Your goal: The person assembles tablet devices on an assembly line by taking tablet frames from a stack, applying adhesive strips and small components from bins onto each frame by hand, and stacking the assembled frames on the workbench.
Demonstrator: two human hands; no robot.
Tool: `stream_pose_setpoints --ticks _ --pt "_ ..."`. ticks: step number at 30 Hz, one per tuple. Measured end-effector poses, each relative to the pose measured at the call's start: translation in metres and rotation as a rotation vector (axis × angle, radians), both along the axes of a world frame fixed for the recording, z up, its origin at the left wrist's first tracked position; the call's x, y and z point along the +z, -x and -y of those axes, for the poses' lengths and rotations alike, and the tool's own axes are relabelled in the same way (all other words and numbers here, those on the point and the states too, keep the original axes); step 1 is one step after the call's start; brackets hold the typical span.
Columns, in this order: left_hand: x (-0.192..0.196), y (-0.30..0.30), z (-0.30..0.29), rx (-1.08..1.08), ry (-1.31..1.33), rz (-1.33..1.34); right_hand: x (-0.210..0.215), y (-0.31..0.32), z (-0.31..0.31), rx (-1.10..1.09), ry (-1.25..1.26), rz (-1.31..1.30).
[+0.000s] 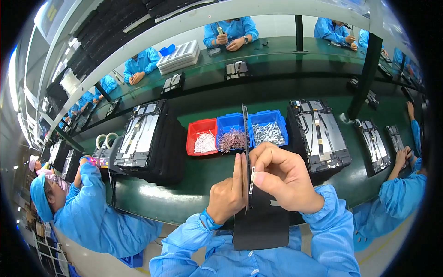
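Edge-on in front of me stands a thin dark flat panel, held upright. My left hand grips it from the left, its fingers straight along that side. My right hand pinches a small narrow white strip with dark marks between thumb and index finger, right beside the panel's edge; whether the strip touches the panel I cannot tell. Beyond the hands sit a red bin of small white parts, a blue bin of pinkish parts and another blue bin of silvery parts. Below the hands lies a black pad.
Tall stacks of black trays with silver-and-black device panels flank the bins, a left stack and a right stack. Co-workers in blue sit close on both sides and across the conveyor. A tape dispenser stands at the left.
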State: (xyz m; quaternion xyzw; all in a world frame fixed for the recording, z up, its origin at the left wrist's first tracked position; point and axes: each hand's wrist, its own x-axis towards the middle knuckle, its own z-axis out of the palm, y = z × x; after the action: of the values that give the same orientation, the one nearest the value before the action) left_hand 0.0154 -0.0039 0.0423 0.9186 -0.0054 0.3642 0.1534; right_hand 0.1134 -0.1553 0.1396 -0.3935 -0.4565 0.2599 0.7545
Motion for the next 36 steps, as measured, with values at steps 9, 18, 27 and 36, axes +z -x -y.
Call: stream_pose_setpoints --ticks 9,18,27,36 --pt "0.0043 0.0034 0.0063 0.024 0.042 -0.057 -0.0008 -0.0062 0.0007 0.021 0.020 0.012" --pt "0.0056 0.0046 0.0071 0.037 0.057 -0.079 -0.0004 -0.0066 0.0017 0.038 0.000 0.047" --pt "0.0047 0.0046 0.0097 0.040 0.002 -0.086 0.0026 -0.0015 0.0041 0.002 0.024 0.007" --pt "0.0079 -0.0004 0.0058 -0.017 -0.263 -0.009 0.0008 -0.0078 0.0061 0.010 0.019 0.071"
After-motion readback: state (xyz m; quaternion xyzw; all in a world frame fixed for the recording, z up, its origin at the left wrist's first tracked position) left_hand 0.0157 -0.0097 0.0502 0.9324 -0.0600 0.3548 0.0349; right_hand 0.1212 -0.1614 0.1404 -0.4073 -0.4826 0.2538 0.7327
